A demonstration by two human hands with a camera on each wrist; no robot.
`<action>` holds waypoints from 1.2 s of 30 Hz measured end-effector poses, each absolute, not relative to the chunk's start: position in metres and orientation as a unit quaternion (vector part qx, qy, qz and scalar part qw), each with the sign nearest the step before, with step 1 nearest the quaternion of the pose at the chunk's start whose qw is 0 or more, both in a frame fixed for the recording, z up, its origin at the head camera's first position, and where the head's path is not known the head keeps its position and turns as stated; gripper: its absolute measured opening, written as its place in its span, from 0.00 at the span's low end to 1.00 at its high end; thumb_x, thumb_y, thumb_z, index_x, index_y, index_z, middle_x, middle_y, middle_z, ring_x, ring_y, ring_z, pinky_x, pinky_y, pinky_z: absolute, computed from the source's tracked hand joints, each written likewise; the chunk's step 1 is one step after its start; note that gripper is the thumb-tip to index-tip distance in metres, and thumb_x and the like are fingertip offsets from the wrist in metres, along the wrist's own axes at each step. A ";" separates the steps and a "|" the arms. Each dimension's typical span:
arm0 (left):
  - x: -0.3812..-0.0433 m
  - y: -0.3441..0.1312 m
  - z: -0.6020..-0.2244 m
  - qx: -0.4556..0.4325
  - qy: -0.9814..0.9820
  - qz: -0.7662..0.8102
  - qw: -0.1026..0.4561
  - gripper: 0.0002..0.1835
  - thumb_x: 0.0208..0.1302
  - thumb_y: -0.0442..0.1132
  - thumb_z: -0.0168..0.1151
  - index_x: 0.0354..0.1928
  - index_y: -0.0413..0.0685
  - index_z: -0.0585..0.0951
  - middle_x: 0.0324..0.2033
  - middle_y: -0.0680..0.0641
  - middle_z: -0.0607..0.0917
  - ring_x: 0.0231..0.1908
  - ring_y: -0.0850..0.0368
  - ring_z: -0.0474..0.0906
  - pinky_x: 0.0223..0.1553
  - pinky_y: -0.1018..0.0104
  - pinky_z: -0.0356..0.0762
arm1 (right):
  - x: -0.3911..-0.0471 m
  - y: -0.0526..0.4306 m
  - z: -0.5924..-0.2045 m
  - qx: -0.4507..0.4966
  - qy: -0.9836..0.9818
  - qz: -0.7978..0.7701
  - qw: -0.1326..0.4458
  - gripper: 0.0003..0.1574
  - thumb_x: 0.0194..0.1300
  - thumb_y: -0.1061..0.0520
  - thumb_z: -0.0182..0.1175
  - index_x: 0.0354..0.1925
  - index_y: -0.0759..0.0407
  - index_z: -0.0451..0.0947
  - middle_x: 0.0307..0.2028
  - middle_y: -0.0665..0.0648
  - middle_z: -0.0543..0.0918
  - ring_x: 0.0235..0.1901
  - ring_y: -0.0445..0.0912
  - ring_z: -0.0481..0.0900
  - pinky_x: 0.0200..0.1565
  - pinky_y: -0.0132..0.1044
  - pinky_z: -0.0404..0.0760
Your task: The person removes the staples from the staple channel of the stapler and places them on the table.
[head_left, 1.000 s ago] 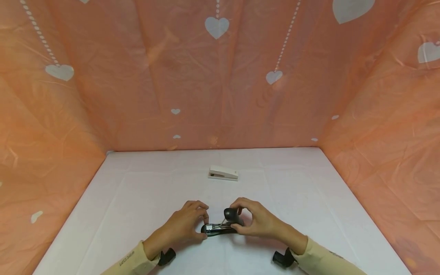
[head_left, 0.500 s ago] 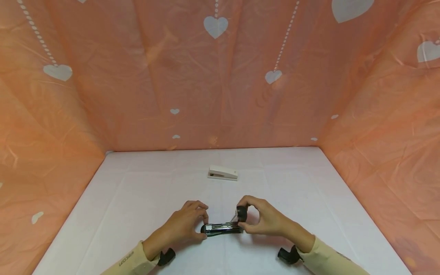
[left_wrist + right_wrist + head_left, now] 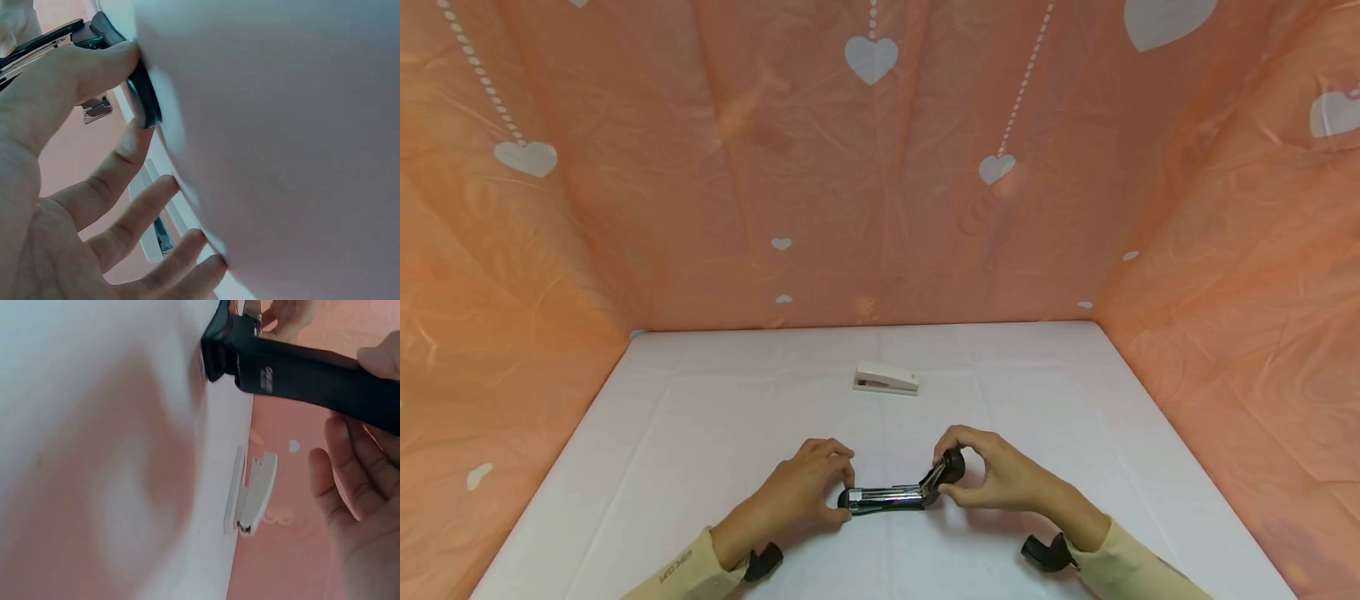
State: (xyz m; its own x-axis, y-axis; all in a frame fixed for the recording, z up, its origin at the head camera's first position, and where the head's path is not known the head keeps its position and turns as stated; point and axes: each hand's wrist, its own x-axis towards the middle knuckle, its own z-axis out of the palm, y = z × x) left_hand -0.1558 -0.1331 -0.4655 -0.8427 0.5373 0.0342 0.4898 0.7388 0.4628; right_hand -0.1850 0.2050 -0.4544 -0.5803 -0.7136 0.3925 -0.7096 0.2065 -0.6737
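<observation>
A black stapler (image 3: pixel 883 500) lies on the white table with its top swung up and back, baring the metal staple channel. My left hand (image 3: pixel 801 486) pinches the left end of its base (image 3: pixel 145 94) between thumb and index finger, while the other fingertips rest on the tabletop. On the right, my right hand (image 3: pixel 1000 475) holds the raised top cover (image 3: pixel 300 375) between thumb and fingers, tilted up to the right of the hinge. The cover's underside faces left toward the channel.
A white stapler (image 3: pixel 886 377) sits farther back on the table (image 3: pixel 737 392). Orange sheeting (image 3: pixel 880 208) with pale hearts encloses the back and sides. A black device (image 3: pixel 1048 553) is worn at the right wrist, and a similar one (image 3: pixel 763 562) at the left.
My right hand has moved to the right, swinging the stapler's top cover farther back and uncovering more of the channel. The left hand stays on the base's end.
</observation>
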 end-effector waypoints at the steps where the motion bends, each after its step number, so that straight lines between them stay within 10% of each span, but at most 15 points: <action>1: -0.156 -0.133 -0.465 0.275 0.931 0.232 0.051 0.18 0.50 0.45 0.86 0.36 0.60 0.83 0.61 0.48 0.83 0.67 0.37 0.73 0.41 0.33 0.83 | -0.185 0.207 -0.455 -0.454 0.780 -0.431 0.005 0.28 0.58 0.66 0.80 0.50 0.48 0.78 0.45 0.45 0.85 0.46 0.41 0.83 0.56 0.38 0.81; 36: -0.158 -0.127 -0.466 0.258 0.941 0.214 0.043 0.17 0.51 0.45 0.85 0.37 0.58 0.83 0.60 0.47 0.83 0.66 0.37 0.74 0.41 0.34 0.83 | -0.193 0.243 -0.454 -0.416 0.835 -0.352 0.081 0.20 0.65 0.58 0.77 0.45 0.47 0.75 0.41 0.41 0.82 0.42 0.36 0.79 0.48 0.36 0.80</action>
